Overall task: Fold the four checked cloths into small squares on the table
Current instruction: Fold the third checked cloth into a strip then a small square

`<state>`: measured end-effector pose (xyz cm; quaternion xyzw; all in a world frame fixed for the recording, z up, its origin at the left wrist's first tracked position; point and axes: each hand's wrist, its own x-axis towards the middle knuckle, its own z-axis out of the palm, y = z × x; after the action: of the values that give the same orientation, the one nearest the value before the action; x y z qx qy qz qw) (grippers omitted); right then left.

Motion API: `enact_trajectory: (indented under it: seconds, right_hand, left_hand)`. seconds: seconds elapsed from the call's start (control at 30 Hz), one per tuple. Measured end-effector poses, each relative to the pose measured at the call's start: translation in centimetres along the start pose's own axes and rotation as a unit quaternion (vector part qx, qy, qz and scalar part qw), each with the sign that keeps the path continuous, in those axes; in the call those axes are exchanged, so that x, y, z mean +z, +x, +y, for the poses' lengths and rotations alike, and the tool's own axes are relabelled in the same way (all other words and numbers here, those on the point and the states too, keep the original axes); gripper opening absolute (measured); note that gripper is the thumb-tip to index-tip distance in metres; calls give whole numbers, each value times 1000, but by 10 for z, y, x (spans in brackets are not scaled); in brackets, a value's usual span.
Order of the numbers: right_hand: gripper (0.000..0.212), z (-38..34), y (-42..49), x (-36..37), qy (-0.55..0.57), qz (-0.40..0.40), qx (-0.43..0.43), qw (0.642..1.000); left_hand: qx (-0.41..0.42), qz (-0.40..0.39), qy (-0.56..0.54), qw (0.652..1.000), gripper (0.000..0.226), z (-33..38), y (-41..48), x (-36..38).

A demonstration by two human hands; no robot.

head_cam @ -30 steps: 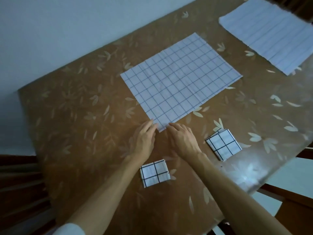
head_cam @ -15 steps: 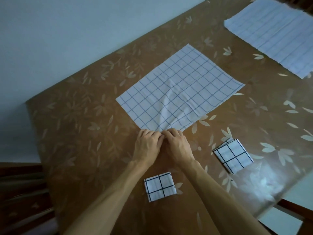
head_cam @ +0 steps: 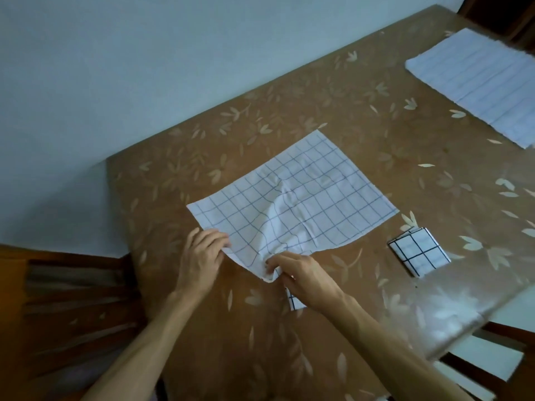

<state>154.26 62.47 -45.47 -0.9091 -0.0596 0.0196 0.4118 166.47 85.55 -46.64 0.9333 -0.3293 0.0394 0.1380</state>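
Unfolded checked cloth [head_cam: 292, 198] sits mid-table, rumpled, ridge running up its middle. Near corner is lifted and bunched. Left hand [head_cam: 202, 256] pinches the near-left edge, fingers curled. Right hand [head_cam: 304, 273] grips the bunched near corner. One folded square [head_cam: 418, 251] lies right of the cloth, just apart from it. A second folded square [head_cam: 295, 302] is mostly hidden under the right hand. Fourth cloth [head_cam: 474, 85] lies flat at the far right of the brown leaf-pattern table [head_cam: 347, 125]. Wooden chair [head_cam: 72, 285] at left.
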Motion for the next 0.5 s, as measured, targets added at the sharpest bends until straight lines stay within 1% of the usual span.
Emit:
enact_trajectory:
  seconds: [0.07, 0.2, 0.27, 0.33, 0.4, 0.43, 0.5]
  right_hand:
    - [30, -10, -18, 7, -2, 10, 20, 1000]
    - [28, -32, -53, 23, -1, 39, 76, 996]
    - [22, -48, -68, 33, -2, 71, 119, 990]
    - [15, -64, -81, 44, -11, 112, 157, 981]
    - [12, -77, -95, 56, 8, 163, 199, 966]
    - [14, -84, -102, 61, 22, 184, 215, 959]
    - [28, -95, -117, 72, 35, 220, 237, 946]
  left_hand:
    - [24, 6, 1, 1000, 23, -17, -13, -8]
    - [72, 9, -26, 997, 17, -37, -44, -30]
    - [100, 8, -40, 994, 15, -42, -64, -40]
    - [121, 0, -50, 991, 19, -50, -82, -48]
    - [132, -18, -68, 989, 22, -63, -100, -52]
    - [138, -31, -72, 987, 24, -73, -108, -52]
    - [147, -71, -74, 984, 29, -91, -122, -53]
